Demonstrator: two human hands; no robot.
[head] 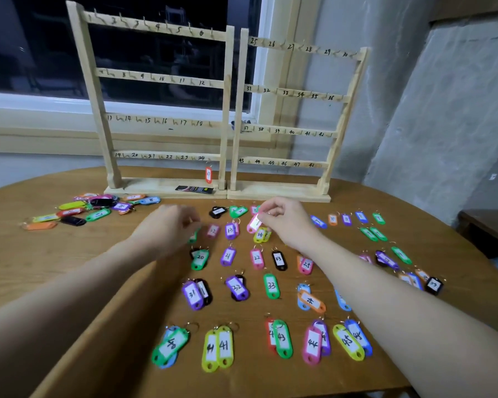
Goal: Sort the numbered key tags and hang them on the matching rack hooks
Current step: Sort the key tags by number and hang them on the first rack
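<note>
Handwritten 1–24 along the left rack point(158, 79) bars, 25–48 along the right rack point(295, 93). Tags point(224, 344) on worktop marked 20, 21, 22, 33, 41, 44.

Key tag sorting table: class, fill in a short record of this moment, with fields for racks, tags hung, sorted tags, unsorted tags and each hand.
racks: two wooden racks, side by side at the table's far edge, hooks numbered 1 to 48
tags hung: one orange tag, by hook 24
sorted tags: rows on the table, several in pairs, such as the two yellow-green 41 tags
unsorted tags: loose pile at far left
left hand: blurred, over the tags near 12
right hand: pinching a pink tag
</note>
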